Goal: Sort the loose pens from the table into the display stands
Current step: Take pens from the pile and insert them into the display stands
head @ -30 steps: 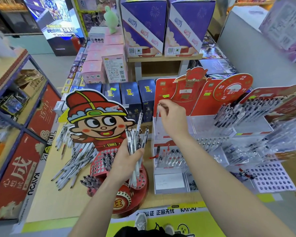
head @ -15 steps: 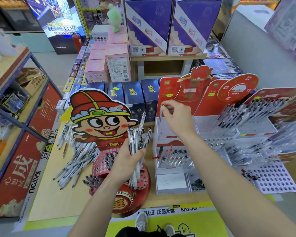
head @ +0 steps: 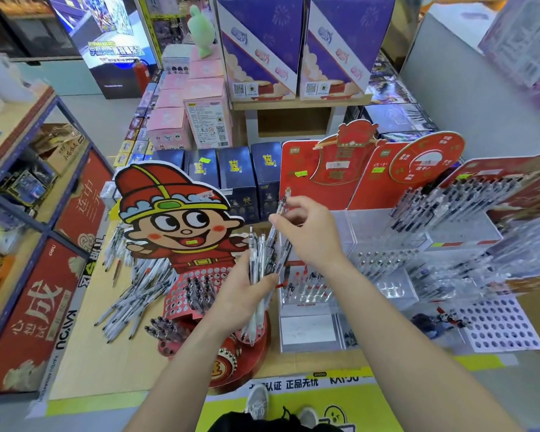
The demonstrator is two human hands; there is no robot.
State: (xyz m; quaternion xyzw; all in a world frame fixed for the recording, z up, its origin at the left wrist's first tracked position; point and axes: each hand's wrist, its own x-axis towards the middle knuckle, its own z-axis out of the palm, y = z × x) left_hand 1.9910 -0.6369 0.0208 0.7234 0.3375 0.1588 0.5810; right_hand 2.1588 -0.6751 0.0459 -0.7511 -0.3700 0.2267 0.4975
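My left hand [head: 243,294] grips a bunch of clear pens [head: 258,260] upright over the red cartoon-figure stand [head: 181,219], whose holed tiers [head: 197,288] hold a few dark pens. My right hand [head: 309,235] pinches a single pen [head: 281,207] just above that bunch, tip down among the others. A heap of loose white pens [head: 134,300] lies on the wooden table [head: 81,363] left of the cartoon stand. To the right stands the red-backed clear acrylic stand [head: 349,226], with pens in its lower rows.
Further pen displays [head: 449,204] and a white holed tray [head: 502,325] fill the right side. Dark blue boxes [head: 237,173], pink boxes [head: 200,120] and purple cartons [head: 262,42] stand behind. A blue metal shelf [head: 28,182] runs along the left. My shoes [head: 256,403] show below the table edge.
My right hand has come down and left from the acrylic stand's top toward the bunch in my left hand, still pinching one pen. The left hand has barely moved.
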